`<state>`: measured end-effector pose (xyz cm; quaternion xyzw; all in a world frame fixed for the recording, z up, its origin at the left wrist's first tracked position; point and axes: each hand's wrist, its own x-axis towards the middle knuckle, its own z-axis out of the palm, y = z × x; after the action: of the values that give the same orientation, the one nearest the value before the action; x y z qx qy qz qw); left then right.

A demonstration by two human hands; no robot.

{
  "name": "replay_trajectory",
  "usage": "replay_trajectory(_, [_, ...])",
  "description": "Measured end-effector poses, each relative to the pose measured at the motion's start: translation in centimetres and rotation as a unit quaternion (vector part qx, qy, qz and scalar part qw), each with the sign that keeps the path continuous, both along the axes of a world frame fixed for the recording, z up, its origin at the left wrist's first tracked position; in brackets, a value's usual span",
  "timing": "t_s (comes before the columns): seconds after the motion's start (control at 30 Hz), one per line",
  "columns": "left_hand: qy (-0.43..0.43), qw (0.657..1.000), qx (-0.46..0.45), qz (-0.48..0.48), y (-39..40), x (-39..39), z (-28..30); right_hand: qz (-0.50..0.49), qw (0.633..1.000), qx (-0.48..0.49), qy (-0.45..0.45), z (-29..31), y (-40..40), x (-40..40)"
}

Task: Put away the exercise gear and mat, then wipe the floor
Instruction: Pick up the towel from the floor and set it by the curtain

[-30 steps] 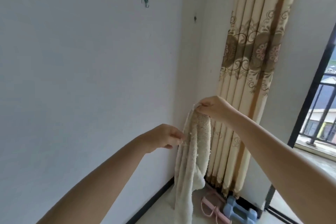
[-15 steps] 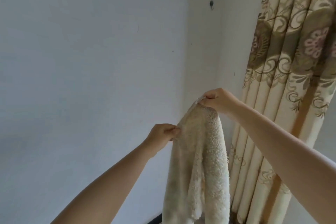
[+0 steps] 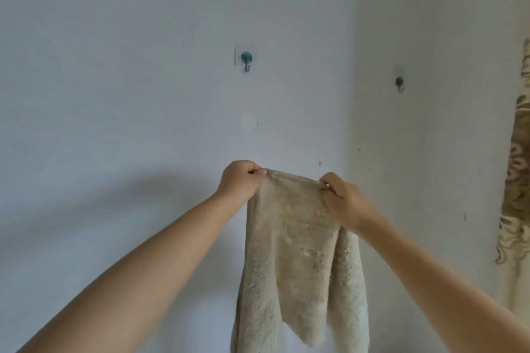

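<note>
Both arms are reaching forward and up toward the corner of a room, and the two hands are holding a cream, fluffy cloth (image 3: 298,252) by its upper edge. The left hand (image 3: 239,182) is curling into a fist around the cloth's left top corner, thumb and fingers pinching the fabric. The right hand (image 3: 342,200) is gripping the right top corner the same way, its fingers folding over the edge. The edge between the two hands is running nearly level, sloping a little down toward the right. Below it the cloth is hanging freely in front of the white wall (image 3: 114,94), falling in uneven folds and running out of the bottom of the picture. Above the hands, well apart from the cloth, a green hook (image 3: 246,58) is sitting on the left wall, with a pale round mark on the paint beneath it. A second green hook (image 3: 399,82) is sitting on the adjoining wall past the corner. A patterned beige curtain (image 3: 516,195) is hanging at the right edge.
</note>
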<state>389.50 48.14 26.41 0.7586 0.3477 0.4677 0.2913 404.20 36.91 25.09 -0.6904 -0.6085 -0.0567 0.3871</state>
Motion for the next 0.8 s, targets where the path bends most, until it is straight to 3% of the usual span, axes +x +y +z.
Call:
replay_trajectory(0.2, [-0.023,0.977,0.139,0.158,6.4,0.7,7.3,0.069,0.980,0.079,-0.169,7.0,7.5,2.0])
replay_trajectory(0.4, [-0.042,0.934,0.225,0.273,10.9,1.0,13.5,-0.024,0.906,0.132,-0.401,14.1,14.8,2.0])
replay_trajectory(0.63, [-0.028,0.892,0.286,0.350,14.3,2.6,19.6,-0.084,0.865,0.209,-0.448,20.0,19.1,2.6])
replay_trajectory(0.8, [-0.046,0.893,0.278,0.351,15.5,4.4,22.5,-0.104,0.863,0.249,-0.427,22.1,21.5,3.8])
